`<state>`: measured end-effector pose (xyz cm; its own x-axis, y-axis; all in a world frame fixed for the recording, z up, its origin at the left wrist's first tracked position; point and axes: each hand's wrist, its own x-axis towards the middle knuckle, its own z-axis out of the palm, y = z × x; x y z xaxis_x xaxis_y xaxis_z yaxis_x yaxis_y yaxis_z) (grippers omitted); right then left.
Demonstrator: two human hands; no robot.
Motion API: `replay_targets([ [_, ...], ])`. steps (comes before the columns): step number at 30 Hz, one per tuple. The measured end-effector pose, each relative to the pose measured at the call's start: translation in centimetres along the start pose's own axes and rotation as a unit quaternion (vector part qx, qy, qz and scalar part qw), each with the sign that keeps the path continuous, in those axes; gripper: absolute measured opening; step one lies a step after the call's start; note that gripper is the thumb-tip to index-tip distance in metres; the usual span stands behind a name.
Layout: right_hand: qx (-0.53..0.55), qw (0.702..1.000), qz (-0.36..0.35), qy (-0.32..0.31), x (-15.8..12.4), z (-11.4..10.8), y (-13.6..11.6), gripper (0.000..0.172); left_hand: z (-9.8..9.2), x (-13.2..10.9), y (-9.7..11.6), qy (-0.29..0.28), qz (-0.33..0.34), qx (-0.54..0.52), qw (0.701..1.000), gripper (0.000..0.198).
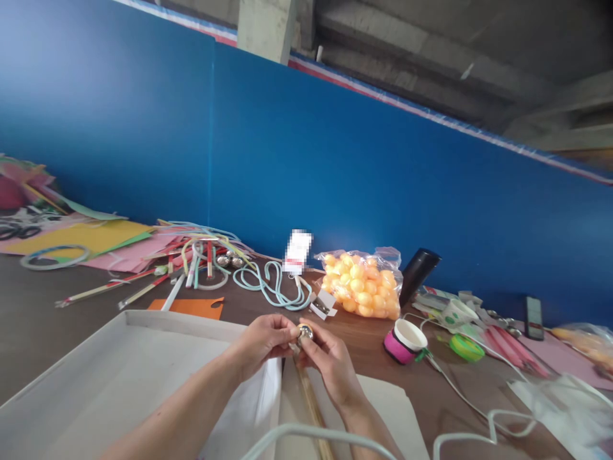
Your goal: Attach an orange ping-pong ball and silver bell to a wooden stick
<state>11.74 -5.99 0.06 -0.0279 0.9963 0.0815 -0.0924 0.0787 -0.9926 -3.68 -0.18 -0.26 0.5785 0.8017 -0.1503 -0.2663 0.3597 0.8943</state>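
Close together at the middle front, my two hands meet around a small shiny silver ball that looks like a bell. My left hand pinches at its left side, the thumb and forefinger pressed together. From the right, the fingers of my right hand close around the ball. A wooden stick runs from just below the ball toward me, under my right hand. Whether the stick is joined to the ball is hidden by the fingers.
A white shallow tray lies at left. Beyond my hands are blue cord, a small white box and a bag of orange balls. At right stands a pink-banded cup. A pale tube crosses the foreground.
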Motion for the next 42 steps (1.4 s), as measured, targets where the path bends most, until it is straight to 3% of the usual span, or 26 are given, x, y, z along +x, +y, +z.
replay_targets([
  [20,-0.008,1.0,-0.001,0.006,-0.1,0.2,-0.2,0.04,0.6,-0.4,0.6,0.031,-0.001,0.043,0.999,0.033],
  [25,0.009,1.0,-0.008,0.017,-0.1,0.5,-0.5,0.041,0.7,-0.6,0.7,0.009,0.028,0.018,0.999,0.031],
  [31,0.007,1.0,-0.014,0.015,-0.3,0.8,-0.9,0.044,0.5,-0.4,0.7,0.032,0.041,0.019,0.998,0.032],
  [42,0.104,0.994,0.021,0.011,-0.1,0.5,-0.7,0.045,0.7,-0.5,0.8,0.031,0.041,0.05,0.997,0.036],
])
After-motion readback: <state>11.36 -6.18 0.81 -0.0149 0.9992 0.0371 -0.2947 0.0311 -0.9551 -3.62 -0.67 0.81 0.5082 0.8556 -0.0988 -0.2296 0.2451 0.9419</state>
